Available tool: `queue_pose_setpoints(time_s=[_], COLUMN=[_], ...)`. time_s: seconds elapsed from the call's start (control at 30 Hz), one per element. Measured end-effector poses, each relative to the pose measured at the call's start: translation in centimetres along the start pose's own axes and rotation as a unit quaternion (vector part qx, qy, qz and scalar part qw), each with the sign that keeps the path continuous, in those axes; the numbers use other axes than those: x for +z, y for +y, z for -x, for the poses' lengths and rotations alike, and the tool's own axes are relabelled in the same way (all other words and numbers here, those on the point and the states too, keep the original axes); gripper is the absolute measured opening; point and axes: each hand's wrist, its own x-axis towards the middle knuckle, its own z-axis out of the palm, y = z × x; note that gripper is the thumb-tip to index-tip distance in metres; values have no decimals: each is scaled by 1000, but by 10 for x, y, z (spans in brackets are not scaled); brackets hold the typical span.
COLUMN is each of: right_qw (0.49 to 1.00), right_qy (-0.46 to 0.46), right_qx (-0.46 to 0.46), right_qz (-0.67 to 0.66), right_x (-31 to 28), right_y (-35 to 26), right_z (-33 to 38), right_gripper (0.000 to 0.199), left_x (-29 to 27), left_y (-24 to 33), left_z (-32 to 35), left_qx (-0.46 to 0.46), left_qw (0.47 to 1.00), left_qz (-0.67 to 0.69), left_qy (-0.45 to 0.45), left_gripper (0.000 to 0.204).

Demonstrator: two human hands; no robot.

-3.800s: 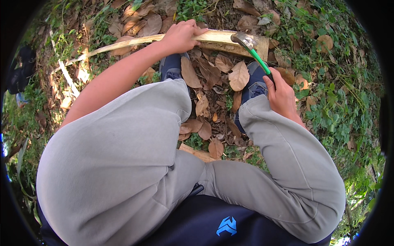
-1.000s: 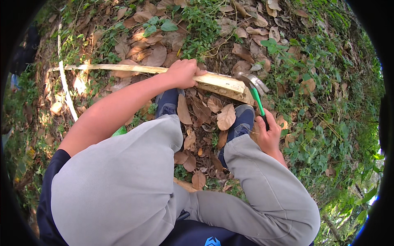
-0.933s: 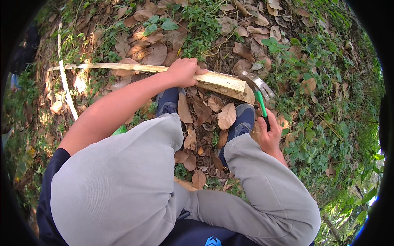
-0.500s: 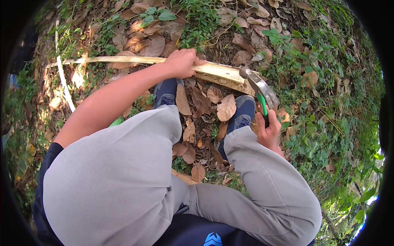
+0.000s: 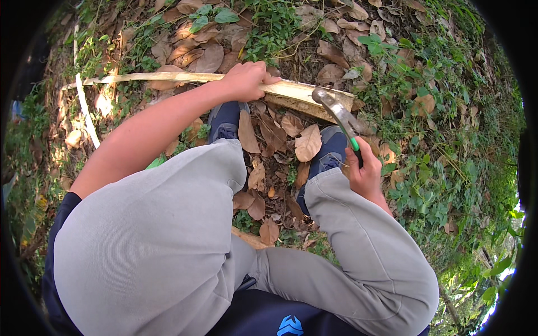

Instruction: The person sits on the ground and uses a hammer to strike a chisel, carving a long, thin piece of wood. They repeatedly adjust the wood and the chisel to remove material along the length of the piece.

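Note:
My left hand (image 5: 248,83) is closed around a long, pale wooden strip (image 5: 162,77), with its thumb along the top. The strip runs from the far left to a thicker split piece of wood (image 5: 291,103) lying under its right part, just beyond my shoes. My right hand (image 5: 366,171) grips a claw hammer (image 5: 338,110) by its green and black handle. The hammer's round face is over the strip near its right end; whether they touch, I cannot tell. The claw points to the right.
My blue shoes (image 5: 226,123) stand on ground with brown dry leaves (image 5: 308,143) and green plants (image 5: 426,173). Another thin pale strip (image 5: 86,109) lies at the left, touching or crossing the long one. Part of a wooden piece (image 5: 249,237) shows between my legs.
The hammer head has moved left and slightly up, from beside the wood's right end to over it. My right hand has tilted with it. My left hand stays on the strip.

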Motion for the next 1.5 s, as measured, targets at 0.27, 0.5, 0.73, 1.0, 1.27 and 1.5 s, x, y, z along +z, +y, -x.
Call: queue_pose_setpoints(time_s=[0.27,0.5,0.73,1.0,1.27,1.5], right_qw=[998,993,999,986,998,983], right_qy=[-32,-69,-12,-96,-20,-67], right_qx=[14,82,40,90,49,157], right_qz=[54,57,22,102,-19,61], right_x=[6,3,-3,5,-1,12], right_y=[-1,-2,-4,3,-3,7], right_z=[2,-2,-1,2,5,10], right_gripper=[30,28,26,25,23,24], left_x=[-4,-2,-4,-6,-6,-3], left_y=[2,3,5,8,7,6], left_z=[3,0,2,2,5,2], left_qx=[-16,-11,-19,-19,-25,-7], left_qw=[1000,1000,1000,1000,999,1000], left_qz=[-9,-6,-13,12,5,23], left_qy=[-13,-11,-6,-20,-19,4], left_gripper=[63,62,61,60,59,59])
